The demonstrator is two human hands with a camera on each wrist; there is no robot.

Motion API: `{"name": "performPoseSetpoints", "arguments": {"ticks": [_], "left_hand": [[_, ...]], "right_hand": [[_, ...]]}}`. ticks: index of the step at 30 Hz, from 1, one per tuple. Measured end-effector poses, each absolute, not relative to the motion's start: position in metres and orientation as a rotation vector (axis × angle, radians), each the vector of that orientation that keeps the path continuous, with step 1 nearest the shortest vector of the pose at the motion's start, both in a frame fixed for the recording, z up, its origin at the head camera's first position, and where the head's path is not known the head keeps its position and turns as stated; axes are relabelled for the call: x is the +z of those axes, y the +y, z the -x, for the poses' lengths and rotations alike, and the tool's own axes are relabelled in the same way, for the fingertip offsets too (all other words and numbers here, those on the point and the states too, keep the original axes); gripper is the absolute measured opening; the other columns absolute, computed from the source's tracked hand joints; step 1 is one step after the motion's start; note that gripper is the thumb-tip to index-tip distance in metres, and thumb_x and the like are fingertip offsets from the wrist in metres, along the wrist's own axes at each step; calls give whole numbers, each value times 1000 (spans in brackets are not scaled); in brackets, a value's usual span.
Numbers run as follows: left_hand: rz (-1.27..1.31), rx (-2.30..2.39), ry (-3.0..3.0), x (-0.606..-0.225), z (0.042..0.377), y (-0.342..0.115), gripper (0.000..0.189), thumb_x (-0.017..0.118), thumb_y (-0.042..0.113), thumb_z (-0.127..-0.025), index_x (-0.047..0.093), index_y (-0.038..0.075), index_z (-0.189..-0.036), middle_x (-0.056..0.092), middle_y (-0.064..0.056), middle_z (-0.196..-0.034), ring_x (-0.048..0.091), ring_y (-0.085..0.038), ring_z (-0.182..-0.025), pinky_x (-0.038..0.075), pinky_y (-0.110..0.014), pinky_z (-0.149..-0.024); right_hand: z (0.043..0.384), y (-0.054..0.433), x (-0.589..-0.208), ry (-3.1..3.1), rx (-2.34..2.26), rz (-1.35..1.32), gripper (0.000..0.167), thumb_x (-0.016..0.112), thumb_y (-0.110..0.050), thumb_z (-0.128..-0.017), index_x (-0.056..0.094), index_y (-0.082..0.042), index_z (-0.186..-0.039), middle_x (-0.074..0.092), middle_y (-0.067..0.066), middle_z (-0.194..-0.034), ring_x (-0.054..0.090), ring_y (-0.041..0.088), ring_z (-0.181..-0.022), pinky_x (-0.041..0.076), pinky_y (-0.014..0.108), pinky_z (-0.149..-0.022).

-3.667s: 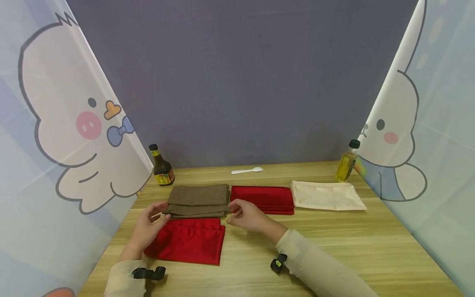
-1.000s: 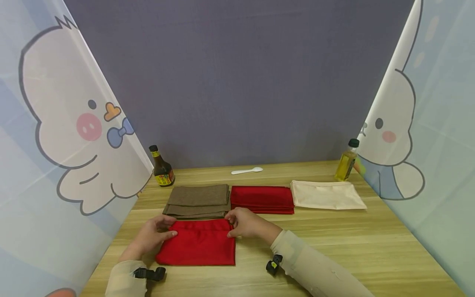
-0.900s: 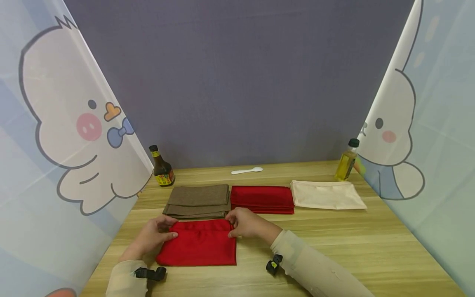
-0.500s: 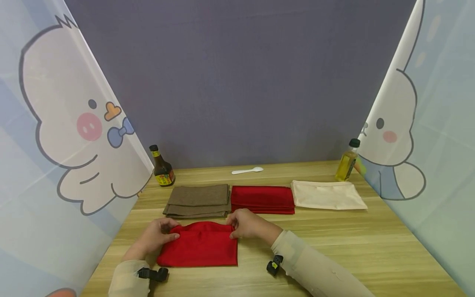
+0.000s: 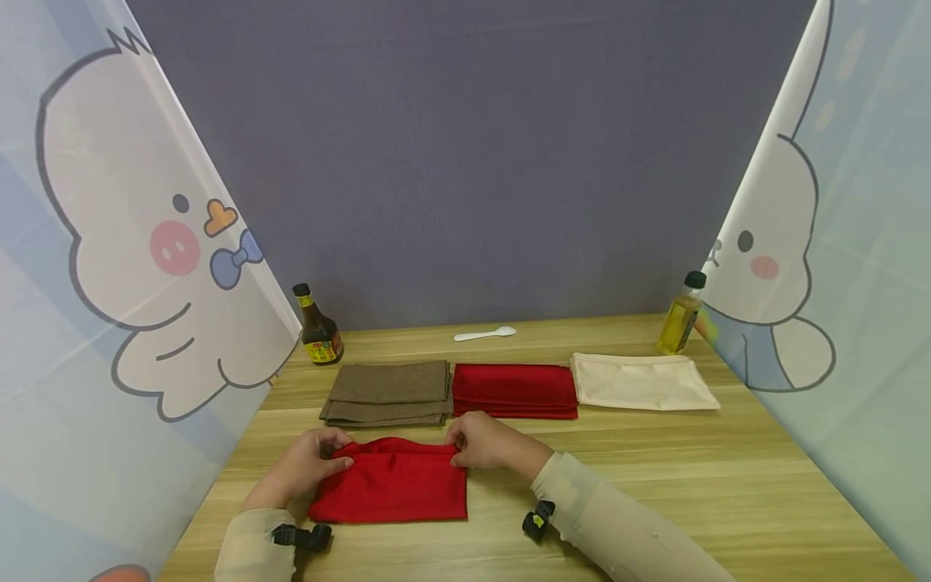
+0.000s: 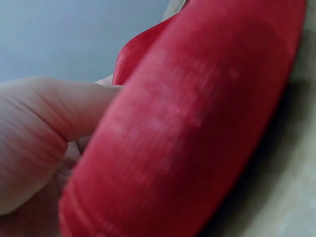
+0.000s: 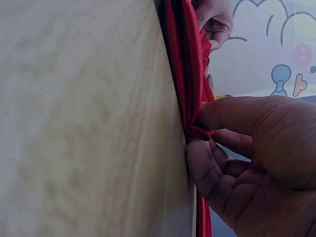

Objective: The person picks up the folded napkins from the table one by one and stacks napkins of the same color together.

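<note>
A folded bright red cloth [image 5: 393,489] lies at the front of the table, its far edge slightly bowed up. At its far left corner my left hand [image 5: 309,465] pinches the fabric between thumb and fingers. My right hand [image 5: 483,440] pinches the far right corner. In the right wrist view the thumb and fingers of the right hand [image 7: 247,153] close on the layered end of the red cloth [image 7: 185,74]. The left wrist view is mostly filled by the red cloth [image 6: 187,118], with the left thumb [image 6: 84,106] against it and the other fingers largely hidden.
Just behind lie a folded brown cloth [image 5: 389,384], a darker red cloth [image 5: 512,388] and a cream cloth [image 5: 640,382] in a row. A sauce bottle [image 5: 318,331], a white spoon [image 5: 485,334] and an oil bottle [image 5: 680,319] stand or lie farther back.
Both hands have come from the brown cloth to the red cloth, which has shifted right and been straightened. Lately it has slid slightly nearer, and its far edge has bowed up.
</note>
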State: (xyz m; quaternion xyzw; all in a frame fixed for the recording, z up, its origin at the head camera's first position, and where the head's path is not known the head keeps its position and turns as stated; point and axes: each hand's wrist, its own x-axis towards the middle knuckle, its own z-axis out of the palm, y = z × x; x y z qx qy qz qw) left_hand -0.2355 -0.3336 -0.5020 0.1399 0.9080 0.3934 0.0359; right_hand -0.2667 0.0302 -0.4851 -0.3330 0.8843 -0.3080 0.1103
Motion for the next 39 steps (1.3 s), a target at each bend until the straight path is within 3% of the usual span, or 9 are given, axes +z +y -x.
{"name": "performPoseSetpoints", "arguments": {"ticks": [10, 17, 26, 33, 39], "left_hand": [[-510, 1225, 2775, -500, 236, -331, 16, 78, 10, -96, 67, 9, -108, 71, 0, -105, 65, -15, -102, 53, -28, -87], [-581, 1364, 2719, -504, 236, -331, 15, 71, 3, -99, 61, 7, -110, 63, -4, -105, 60, -13, -100, 49, -23, -87], [-578, 1439, 2745, -505, 235, -329, 18, 72, 1, -98, 62, 9, -110, 64, -4, -105, 62, -13, -95, 48, -23, -85], [-541, 1526, 2792, -500, 233, -332, 24, 77, 1, -94, 65, 9, -113, 65, -7, -109, 66, -15, -94, 53, -26, -79], [-563, 1551, 2776, -494, 232, -335, 26, 78, -1, -93, 67, 7, -115, 67, -10, -113, 68, -19, -95, 55, -26, -79]], "right_hand": [[265, 32, -485, 2605, -807, 1032, 10, 79, -8, -92, 73, -15, -90, 59, -14, -81, 53, 2, -78, 49, 22, -72], [266, 32, -486, 2590, -826, 1030, 11, 77, -10, -94, 72, -18, -89, 58, -15, -81, 51, 2, -78, 48, 22, -72], [271, 34, -484, 2586, -873, 1026, 8, 74, -11, -96, 70, -17, -93, 58, -13, -88, 50, 5, -81, 47, 23, -75], [270, 39, -478, 2483, -1057, 925, 8, 68, -8, -100, 65, -15, -99, 60, -6, -75, 58, 7, -57, 49, 24, -56], [272, 42, -476, 2463, -1101, 902, 8, 67, -9, -102, 65, -17, -105, 60, -4, -73, 58, 8, -56, 50, 25, -55]]}}
